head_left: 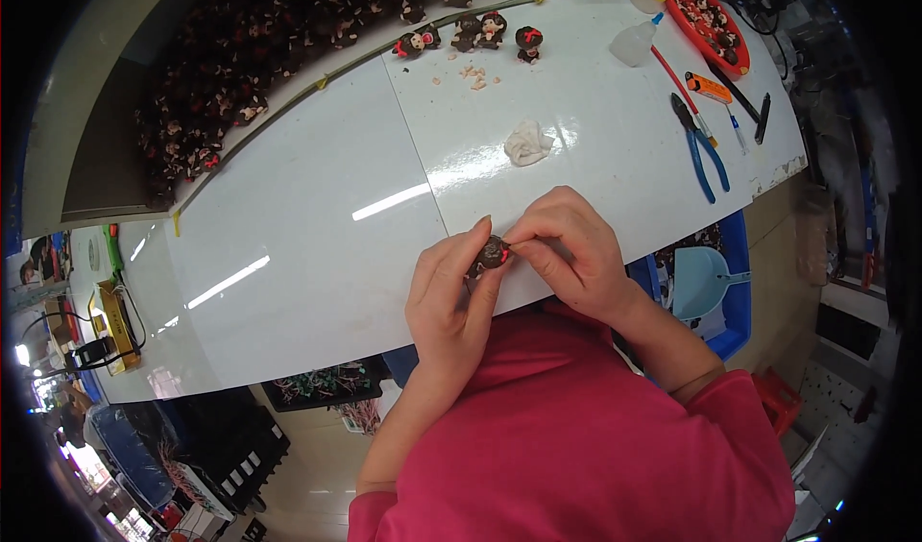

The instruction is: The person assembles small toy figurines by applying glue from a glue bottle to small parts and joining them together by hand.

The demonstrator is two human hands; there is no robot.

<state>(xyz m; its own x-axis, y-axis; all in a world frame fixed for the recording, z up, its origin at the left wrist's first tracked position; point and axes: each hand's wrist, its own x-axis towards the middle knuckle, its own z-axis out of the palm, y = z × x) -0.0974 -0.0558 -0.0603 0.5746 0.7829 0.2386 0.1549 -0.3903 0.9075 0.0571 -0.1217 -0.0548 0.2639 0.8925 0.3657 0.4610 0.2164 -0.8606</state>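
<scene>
my left hand [449, 288] and right hand [569, 249] are both pinching the small dark figurine [494, 252] over the white table [317, 244] edge; i am pressing gently, keeping it steady.

Cloth [527, 143] behind figurine [494, 251] (pliers [699, 144] right)
</scene>
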